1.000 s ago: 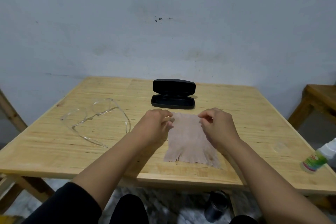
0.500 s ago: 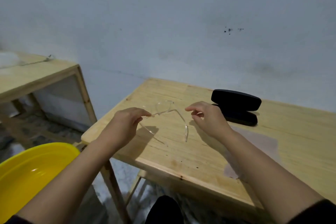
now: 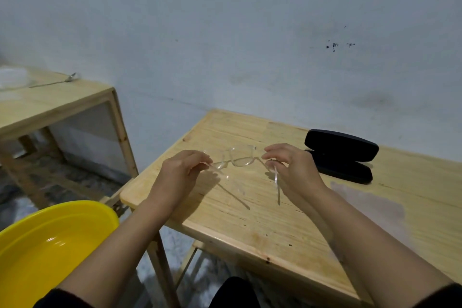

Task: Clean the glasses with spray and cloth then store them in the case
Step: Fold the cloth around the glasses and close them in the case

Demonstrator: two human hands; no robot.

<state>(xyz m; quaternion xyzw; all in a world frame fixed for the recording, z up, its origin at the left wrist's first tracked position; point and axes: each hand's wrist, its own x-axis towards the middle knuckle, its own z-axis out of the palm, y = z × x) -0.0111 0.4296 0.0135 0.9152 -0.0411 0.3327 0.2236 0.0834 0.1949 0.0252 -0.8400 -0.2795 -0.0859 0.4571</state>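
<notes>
Left hand (image 3: 181,174): fingers curled, pinching one temple of the clear-framed plastic glasses (image 3: 240,159).
Right hand (image 3: 292,170): fingers curled, pinching the other temple near its hinge.
Glasses: held between both hands, temples unfolded, above the pale wooden table (image 3: 250,220), left of the case.
Black oblong hard case (image 3: 341,155): open, beside the right hand.
Beige cleaning cloth (image 3: 370,205): flat, in front of the case.
Yellow plastic basin (image 3: 47,247): well left of the case.
</notes>
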